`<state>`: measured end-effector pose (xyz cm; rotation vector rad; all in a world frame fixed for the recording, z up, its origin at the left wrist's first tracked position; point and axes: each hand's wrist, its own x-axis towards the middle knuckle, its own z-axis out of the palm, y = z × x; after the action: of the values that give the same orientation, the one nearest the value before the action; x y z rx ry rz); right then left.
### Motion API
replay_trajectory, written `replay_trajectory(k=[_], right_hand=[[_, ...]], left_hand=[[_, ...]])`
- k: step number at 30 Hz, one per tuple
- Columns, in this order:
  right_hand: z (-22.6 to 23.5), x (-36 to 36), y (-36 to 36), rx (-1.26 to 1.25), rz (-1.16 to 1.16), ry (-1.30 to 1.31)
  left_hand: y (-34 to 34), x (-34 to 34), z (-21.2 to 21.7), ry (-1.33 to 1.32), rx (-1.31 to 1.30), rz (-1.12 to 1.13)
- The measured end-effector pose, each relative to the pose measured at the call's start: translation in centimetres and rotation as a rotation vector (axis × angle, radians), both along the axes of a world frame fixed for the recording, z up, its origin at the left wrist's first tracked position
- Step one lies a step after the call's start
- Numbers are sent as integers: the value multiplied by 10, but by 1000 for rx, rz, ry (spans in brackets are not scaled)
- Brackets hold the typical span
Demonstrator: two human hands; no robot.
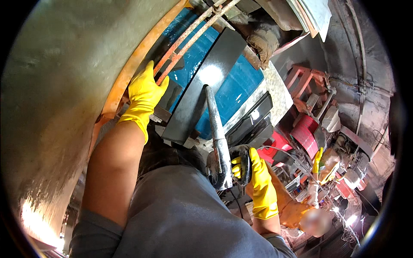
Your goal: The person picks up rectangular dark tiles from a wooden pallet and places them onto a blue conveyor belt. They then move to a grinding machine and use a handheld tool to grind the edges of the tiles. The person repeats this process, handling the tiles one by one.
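Observation:
My left hand [147,88], in a yellow rubber glove, grips the lower end of a pair of rusty orange metal rods [189,43], thumb on one side and fingers on the other. My right hand [261,185], also gloved in yellow, is closed round the black grip [244,164] of a grey tool with a long metal tube [216,118]. The tube points away from me, its far end over a long dark polished slab [204,84]. Under that slab lies a wet blue sheet [245,84]. What the tube's end does at the slab cannot be made out.
A large curved greenish wall [64,86] with an orange rim [135,51] stands close on my left. Smaller dark slabs [251,122] lie right of the blue surface. Farther right are a red plastic chair [305,81], cables, clutter and another person [297,210] wearing yellow gloves.

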<state>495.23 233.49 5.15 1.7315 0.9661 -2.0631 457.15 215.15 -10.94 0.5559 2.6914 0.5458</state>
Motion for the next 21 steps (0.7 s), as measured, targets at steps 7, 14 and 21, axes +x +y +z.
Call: replay_trajectory(k=[7,14,21], right_hand=[[12,-19,-6,0,-85,-3],[56,-105,47,652,-119,371],[71,-279,285,75,-617,1292]], left_hand=[[-7,1,2,-38,-18,11],[-21,11,-30,64,91,19],[-9,4,-16,94,23,6]])
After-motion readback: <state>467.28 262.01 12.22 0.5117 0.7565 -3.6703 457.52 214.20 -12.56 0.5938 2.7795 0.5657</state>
